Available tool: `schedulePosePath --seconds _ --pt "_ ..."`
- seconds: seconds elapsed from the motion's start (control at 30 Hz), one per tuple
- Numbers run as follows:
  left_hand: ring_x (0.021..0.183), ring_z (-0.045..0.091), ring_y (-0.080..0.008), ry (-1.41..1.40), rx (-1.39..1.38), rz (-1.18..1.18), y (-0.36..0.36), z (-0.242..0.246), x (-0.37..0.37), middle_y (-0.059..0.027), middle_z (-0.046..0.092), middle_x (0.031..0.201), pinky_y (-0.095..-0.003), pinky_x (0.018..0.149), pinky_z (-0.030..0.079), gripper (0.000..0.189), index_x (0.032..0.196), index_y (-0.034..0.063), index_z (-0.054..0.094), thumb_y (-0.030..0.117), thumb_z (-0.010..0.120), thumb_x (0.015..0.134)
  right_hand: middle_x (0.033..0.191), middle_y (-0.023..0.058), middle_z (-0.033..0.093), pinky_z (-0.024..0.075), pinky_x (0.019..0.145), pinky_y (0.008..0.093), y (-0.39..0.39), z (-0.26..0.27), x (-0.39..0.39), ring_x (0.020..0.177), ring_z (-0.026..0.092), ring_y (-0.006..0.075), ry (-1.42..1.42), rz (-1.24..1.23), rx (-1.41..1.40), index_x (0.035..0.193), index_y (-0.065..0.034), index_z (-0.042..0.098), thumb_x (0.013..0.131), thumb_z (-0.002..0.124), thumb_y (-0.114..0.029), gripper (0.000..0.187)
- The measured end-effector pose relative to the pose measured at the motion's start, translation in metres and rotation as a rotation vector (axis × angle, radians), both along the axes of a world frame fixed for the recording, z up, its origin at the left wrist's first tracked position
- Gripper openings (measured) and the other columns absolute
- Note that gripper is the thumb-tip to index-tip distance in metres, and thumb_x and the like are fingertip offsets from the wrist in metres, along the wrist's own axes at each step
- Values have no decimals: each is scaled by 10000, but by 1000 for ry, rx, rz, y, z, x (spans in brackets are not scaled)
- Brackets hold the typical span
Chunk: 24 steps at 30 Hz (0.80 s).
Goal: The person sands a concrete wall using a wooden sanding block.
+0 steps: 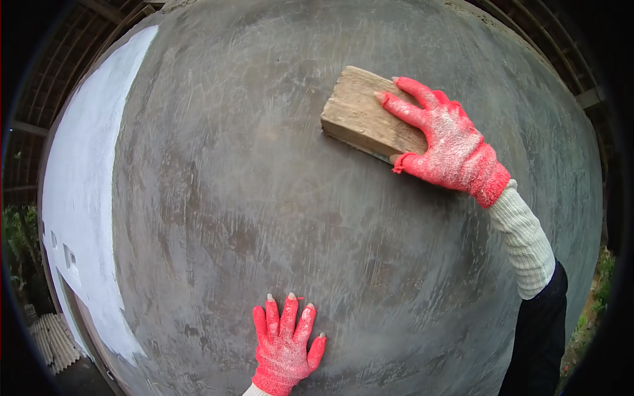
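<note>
My right hand [446, 141], in a dusty pinkish-red glove with bare fingertips, grips a rectangular wooden block [364, 109] by its right end. The block's underside faces a grey plastered wall [277, 198]; what covers that underside, if anything, is mostly hidden. Thumb below and fingers above, the hand spans the block's width. Lower down, my left hand [286, 341] lies against the same wall with its fingers spread. It wears a matching glove, and several fingertips poke out. Pale scratch marks and darker patches streak the plaster.
A white-coated wall band [89, 163] runs down the left, with small square recesses [69, 256] and a door frame [81, 317] below. Roof timbers [29, 127] show at the upper left. Corrugated sheets [52, 341] lie at the lower left; greenery [605, 277] shows far right.
</note>
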<state>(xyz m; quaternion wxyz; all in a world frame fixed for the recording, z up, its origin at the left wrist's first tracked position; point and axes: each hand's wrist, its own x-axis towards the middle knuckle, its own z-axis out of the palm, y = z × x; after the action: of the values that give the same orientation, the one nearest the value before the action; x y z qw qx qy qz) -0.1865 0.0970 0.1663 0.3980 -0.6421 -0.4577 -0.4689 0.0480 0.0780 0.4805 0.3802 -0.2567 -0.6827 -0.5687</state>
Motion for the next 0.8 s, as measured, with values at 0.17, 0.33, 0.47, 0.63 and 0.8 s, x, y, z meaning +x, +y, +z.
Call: schedulePosePath --seconds 0.17,0.33,0.47,0.63,0.8 --pt "1306 315 -587 65 40 -55 5 7 16 -275 406 1407 -713 1041 231 591 1246 26 568 338 678 757 1582 98 265 332 1130 418 7 121 95 1395 368 326 757 -3 131 1501 -228 376 798 598 -536 799" --pt "1283 345 -577 52 57 -69 10 3 2 -268 424 1396 -713 1019 252 593 1235 34 570 340 690 742 1525 85 371 395 1060 471 17 81 -67 1287 471 341 298 54 212 1429 -226 479 795 616 -542 722" --pt "1280 355 -557 44 61 -77 5 0 -5 -257 433 1390 -699 1012 273 575 1223 33 567 316 704 742 1472 108 422 425 1042 438 -4 -57 -86 1218 506 342 -289 101 -76 1367 -221 551 632 789 -357 785" --pt "1274 369 -528 52 164 -284 1 -21 -16 -235 456 1373 -675 999 303 510 1215 20 538 196 654 752 1499 136 383 408 1071 442 3 -8 -31 1278 465 378 256 22 50 1417 -170 489 681 770 -303 799" --pt "1263 389 -525 -189 366 -423 1 -17 -20 -319 394 1384 -646 1021 324 566 1278 -64 463 183 588 784 1472 112 414 431 1023 435 1 -21 -86 1205 507 352 245 74 108 1378 -184 530 689 781 -335 748"
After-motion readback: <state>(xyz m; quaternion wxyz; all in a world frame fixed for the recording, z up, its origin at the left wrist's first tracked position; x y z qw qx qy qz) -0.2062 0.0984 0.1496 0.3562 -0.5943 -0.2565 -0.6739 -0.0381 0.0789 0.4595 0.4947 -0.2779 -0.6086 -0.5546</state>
